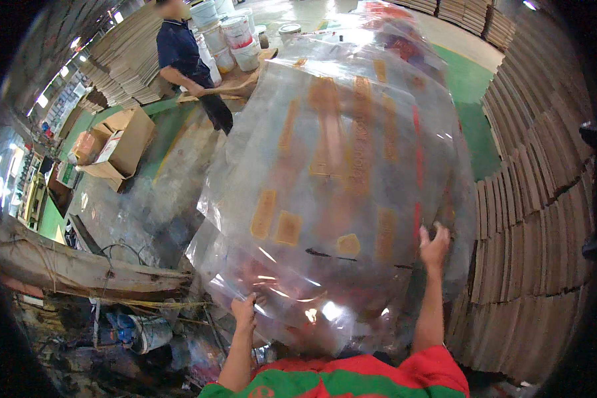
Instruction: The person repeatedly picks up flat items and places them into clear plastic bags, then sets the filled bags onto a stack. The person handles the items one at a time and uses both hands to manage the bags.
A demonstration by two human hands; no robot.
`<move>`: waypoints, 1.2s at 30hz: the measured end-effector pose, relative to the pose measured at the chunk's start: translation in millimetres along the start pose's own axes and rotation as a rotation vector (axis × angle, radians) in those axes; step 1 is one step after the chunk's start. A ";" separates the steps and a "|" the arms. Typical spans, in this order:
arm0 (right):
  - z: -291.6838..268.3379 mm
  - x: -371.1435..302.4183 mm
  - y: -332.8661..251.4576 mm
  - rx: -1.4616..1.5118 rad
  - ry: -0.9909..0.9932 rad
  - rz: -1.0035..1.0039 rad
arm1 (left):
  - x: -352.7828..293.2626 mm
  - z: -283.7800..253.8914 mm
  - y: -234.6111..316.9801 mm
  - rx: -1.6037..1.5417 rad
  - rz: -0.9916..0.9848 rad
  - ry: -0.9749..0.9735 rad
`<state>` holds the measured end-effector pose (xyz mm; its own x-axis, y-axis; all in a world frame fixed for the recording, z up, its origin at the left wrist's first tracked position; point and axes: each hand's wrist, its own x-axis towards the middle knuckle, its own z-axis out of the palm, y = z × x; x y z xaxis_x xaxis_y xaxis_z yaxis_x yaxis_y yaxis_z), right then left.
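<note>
A large, clear plastic sheet [305, 212] with yellow-amber patches lies spread in front of me on a stack of similar see-through sheets. Its near edge curls and shines with reflections. My left hand [243, 310] is closed on the near-left edge of the sheet, thumb on top. Toward the near-right side, my right hand [434, 245] rests at the sheet beside a red strip [417, 179], its fingers apart. Dark short marks show on the film between my hands. What lies beneath the sheets is blurred by the plastic.
Tall stacks of brown cardboard [524, 265] line the right. A person in a dark shirt [182, 56] stands far left near piled paint buckets [239, 40]. An opened cardboard box [123, 142] sits on the floor. A beam-like machine part [86, 268] and a bucket [151, 333] are at near left.
</note>
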<state>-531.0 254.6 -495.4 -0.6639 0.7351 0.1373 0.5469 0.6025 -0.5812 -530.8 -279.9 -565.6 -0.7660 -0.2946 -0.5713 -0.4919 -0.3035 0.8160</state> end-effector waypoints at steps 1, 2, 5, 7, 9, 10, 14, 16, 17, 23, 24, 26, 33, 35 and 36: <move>-2.8 -27.8 -1.9 -0.005 -0.054 0.051 | -1.3 -7.6 -0.8 -0.049 0.028 0.001; -4.2 -52.7 -2.6 -0.020 -0.106 0.105 | -0.7 -15.8 -0.1 -0.109 0.039 0.013; 12.4 -93.3 -7.3 0.189 -0.133 0.186 | 9.3 -36.3 5.6 -0.304 -0.079 0.030; 29.6 -98.7 -10.6 0.198 -0.068 0.188 | 23.1 -46.5 11.2 -0.344 -0.076 0.071; 45.1 -92.7 -13.2 0.097 0.018 0.244 | 38.6 -52.9 14.8 -0.356 -0.088 0.010; 50.5 -87.2 -13.7 0.038 0.044 0.307 | 46.9 -54.7 15.6 -0.344 -0.085 0.004; 60.7 -56.9 -15.8 0.245 -0.161 0.361 | 74.9 -61.5 19.1 -0.374 -0.107 -0.040; 64.7 -37.5 -21.1 0.247 -0.141 0.394 | 87.7 -62.7 26.5 -0.379 -0.103 -0.045; 66.9 -29.9 -24.7 0.306 -0.201 0.407 | 94.3 -62.8 33.2 -0.386 -0.098 -0.043; 81.2 0.6 -63.5 0.569 -0.252 0.231 | 131.0 -41.0 93.6 -0.346 -0.011 -0.159; 79.7 -3.1 -67.3 0.546 -0.210 0.262 | 134.4 -37.3 103.8 -0.395 0.041 -0.282; 74.1 -18.2 -66.6 0.508 -0.157 0.302 | 133.1 -37.7 117.4 -0.388 0.028 -0.235; 95.3 -45.3 -12.9 0.612 -0.046 0.322 | 115.8 -42.7 103.0 -0.359 -0.111 -0.164; 107.3 -1.4 -10.3 0.526 -0.029 0.397 | 124.3 -20.0 97.8 -0.396 -0.112 -0.216; 110.7 25.6 -13.5 0.536 -0.008 0.309 | 132.5 -3.2 98.0 -0.406 -0.108 -0.235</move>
<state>-611.8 230.9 -572.9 -0.5205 0.8472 -0.1060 0.3835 0.1211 -0.9156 -679.2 -351.6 -561.6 -0.8153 -0.0431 -0.5774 -0.4082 -0.6645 0.6259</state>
